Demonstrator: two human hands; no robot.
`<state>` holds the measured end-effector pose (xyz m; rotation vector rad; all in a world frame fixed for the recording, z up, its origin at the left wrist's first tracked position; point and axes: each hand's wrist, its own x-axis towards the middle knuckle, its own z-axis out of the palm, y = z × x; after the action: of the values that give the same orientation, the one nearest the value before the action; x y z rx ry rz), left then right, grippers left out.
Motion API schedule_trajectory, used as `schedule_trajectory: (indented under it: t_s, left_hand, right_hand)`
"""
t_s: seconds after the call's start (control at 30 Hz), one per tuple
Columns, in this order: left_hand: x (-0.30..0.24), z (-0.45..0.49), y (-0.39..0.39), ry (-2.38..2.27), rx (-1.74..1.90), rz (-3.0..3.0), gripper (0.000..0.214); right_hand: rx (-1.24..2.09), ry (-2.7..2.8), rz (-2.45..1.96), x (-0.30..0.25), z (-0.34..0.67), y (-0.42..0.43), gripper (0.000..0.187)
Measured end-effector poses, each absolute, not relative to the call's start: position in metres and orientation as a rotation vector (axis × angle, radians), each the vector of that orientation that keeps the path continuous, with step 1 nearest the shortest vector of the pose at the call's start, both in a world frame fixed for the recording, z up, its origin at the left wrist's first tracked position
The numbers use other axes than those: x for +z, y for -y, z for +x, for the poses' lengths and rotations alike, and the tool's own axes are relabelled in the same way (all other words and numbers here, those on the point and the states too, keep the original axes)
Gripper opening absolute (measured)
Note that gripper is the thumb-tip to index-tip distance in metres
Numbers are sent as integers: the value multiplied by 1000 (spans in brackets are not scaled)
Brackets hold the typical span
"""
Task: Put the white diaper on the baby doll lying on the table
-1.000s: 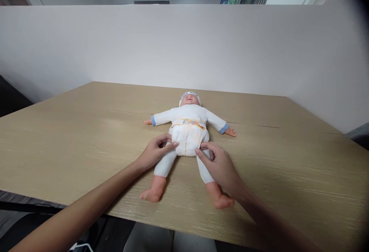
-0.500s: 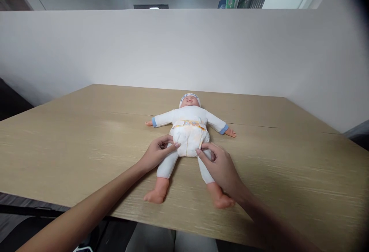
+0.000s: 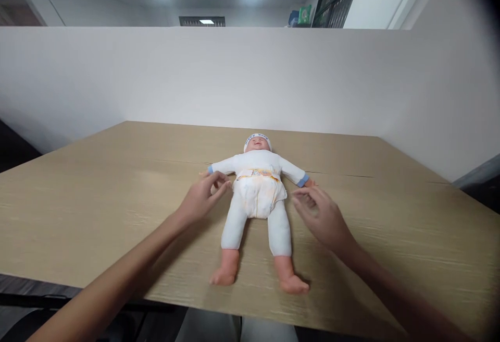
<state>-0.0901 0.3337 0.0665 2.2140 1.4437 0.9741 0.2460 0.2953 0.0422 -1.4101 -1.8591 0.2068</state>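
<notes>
1. The diaper (image 3: 258, 204) sits around the hips of a baby doll (image 3: 258, 158), its orange-patterned waistband across the belly and a loose flap standing out at its right-hand edge.
2. Handling these soft edges well would likely call for light, matching pinches at both sides, with the doll's hips kept straight and the leg openings lying flat.
3. The left hand (image 3: 205, 194) is loosely curled, a small gap between thumb and fingers, with nothing visibly in it; the diaper lies just right of its fingertips, and whether they touch I cannot tell.
4. The right hand (image 3: 322, 217) is half-curled and empty; the diaper lies to its left, near but apart.
5. The doll lies face up on the wooden table (image 3: 117, 201), feet toward the person, before a white partition (image 3: 250, 78).
</notes>
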Motion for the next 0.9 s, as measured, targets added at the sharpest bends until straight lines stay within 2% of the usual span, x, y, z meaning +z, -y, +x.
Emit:
schedule_trajectory:
  t_s: [0.1,0.2,0.37,0.47,0.57,0.7,0.83,0.9]
  left_hand:
    - [61,-99,-377,-1620,843,2469,41]
    - [54,-92,-416,-1813,580,2424,56]
    - [59,-70,-441,-1861,470,2299,38]
    - [71,-62,-427,-1888,487,2223,34]
    - [88,-58,-387,-1894,533,2167,37]
    - [101,-49,-294,-1814,732,2009,39]
    - [88,-36,-181,-1664,965,1847,38]
    - [73,-34,-128,-1582,959,1820,37]
  right_hand:
    - [-39,1925,-1452,40,260,-340,38]
    - [-51,2010,-1643,39,259,-384,54]
    - [106,2030,-1760,41,240,-417,31]
    - [164,1979,-1790,45,235,-414,30]
    - [239,1948,-1783,56,240,-396,31]
    - [371,1961,-1674,81,255,-344,37]
    - [559,1965,-1390,105,270,-264,44]
    - [593,1967,-1356,110,276,-221,45]
